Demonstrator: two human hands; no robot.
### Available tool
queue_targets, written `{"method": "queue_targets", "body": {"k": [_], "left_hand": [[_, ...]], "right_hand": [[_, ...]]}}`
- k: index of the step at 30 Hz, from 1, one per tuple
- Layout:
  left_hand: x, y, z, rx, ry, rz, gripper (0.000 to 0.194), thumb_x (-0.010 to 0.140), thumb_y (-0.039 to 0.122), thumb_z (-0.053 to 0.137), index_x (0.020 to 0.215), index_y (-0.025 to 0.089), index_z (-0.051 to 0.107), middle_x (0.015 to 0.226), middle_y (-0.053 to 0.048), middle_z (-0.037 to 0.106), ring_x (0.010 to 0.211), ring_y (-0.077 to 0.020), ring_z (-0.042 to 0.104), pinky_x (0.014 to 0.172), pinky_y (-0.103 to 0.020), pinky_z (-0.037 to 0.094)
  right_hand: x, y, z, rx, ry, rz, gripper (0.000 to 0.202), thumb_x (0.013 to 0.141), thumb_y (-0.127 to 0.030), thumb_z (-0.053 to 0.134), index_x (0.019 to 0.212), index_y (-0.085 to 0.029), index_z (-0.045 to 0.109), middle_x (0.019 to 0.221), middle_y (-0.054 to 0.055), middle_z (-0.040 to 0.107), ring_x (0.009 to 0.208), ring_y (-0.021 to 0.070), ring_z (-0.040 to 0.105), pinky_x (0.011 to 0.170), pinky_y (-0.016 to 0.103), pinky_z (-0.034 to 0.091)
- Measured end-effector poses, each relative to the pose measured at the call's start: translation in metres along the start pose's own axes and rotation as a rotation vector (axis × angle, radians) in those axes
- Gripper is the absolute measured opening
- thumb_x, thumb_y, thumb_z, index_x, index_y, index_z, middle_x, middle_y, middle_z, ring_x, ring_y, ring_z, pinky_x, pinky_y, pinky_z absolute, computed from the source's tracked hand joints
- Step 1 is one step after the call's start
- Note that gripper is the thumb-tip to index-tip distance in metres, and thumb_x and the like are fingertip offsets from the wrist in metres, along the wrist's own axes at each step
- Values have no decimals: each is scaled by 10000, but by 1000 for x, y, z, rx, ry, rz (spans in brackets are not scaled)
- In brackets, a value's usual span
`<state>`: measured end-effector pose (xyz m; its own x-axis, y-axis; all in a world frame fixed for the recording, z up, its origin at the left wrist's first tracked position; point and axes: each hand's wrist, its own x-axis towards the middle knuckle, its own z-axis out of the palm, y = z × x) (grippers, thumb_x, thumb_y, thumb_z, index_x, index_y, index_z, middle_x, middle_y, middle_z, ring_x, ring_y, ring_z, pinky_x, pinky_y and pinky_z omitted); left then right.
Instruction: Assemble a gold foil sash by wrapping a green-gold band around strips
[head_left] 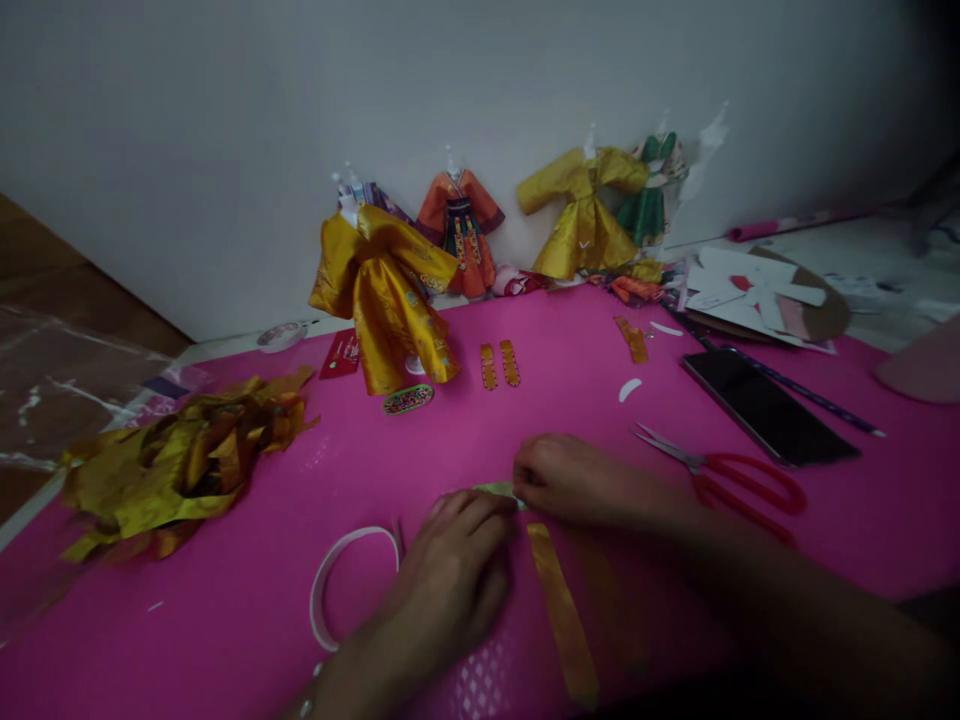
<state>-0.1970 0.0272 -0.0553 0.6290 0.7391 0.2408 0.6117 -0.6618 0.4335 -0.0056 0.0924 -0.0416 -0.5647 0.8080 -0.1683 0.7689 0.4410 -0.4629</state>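
My left hand (459, 565) rests low on the pink table mat (360, 455), its fingers bent and pressed together at a pale green strip (492, 488). Closed into a fist, my right hand (556, 480) meets the other end of this small strip, most of which the two hands cover. Just below my right hand lies a flat golden fabric ribbon (561, 610). A curled white band (321, 580) sits left of my left hand. Red-handled scissors (720, 472) lie partly open beyond my right forearm.
Crumpled gold fabric scraps (187, 450) are heaped at the left. Small doll dresses, among them a shiny golden dress (386, 300) and a yellow dress (585, 210), stand along the wall. A black phone (769, 405), a dark pencil (817, 397) and paper cutouts (750, 290) lie at the right.
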Motion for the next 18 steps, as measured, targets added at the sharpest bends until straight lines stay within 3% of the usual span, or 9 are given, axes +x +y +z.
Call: {"method": "queue_targets", "body": {"k": [18], "left_hand": [[1,1,2,1,5,9,322,759,37,503,1019,184,623,1119,-64,681,1036,-244,584,919,-459,486]], "right_hand": [[3,4,6,-4,74,-74,181,759,-125,543,807,-161,714,807,73,737,685,165,617,586,260,351]]}}
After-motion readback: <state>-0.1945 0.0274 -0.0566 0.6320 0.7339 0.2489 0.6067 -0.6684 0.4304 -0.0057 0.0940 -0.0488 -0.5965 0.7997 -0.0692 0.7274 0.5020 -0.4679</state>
